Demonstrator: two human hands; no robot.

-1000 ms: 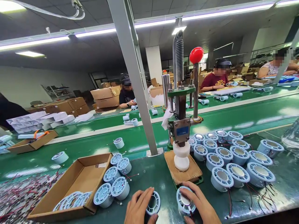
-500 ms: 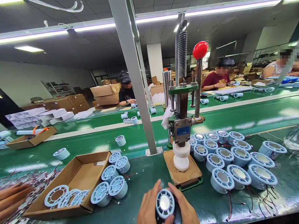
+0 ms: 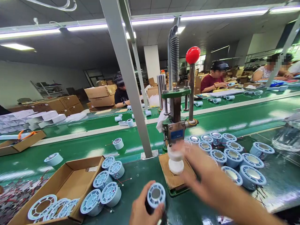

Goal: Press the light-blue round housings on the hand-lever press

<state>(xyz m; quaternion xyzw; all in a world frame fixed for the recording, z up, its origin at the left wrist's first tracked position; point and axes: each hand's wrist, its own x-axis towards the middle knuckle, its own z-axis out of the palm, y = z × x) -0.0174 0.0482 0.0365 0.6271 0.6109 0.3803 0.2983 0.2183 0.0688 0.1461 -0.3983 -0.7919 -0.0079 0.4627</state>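
A pale blue round plastic housing with a slotted face and a silvery centre [image 3: 155, 195] sits at the near edge of the green bench, gripped by the left hand [image 3: 142, 209], whose fingers wrap its dark underside and tilt its face toward the camera, apparently to keep it ready for the hand press. The right hand [image 3: 199, 170], blurred in motion and empty with fingers spread, reaches far and left toward the white cylindrical press die [image 3: 175, 159] standing on a brown board [image 3: 169, 178] under the red-knobbed lever [image 3: 192, 55]. Half a second earlier both hands cradled the housing together; now the right has let go. More blue housings with red and black leads [image 3: 234, 154] crowd the bench at right, others lie beside an open cardboard box [image 3: 67, 181] at left.
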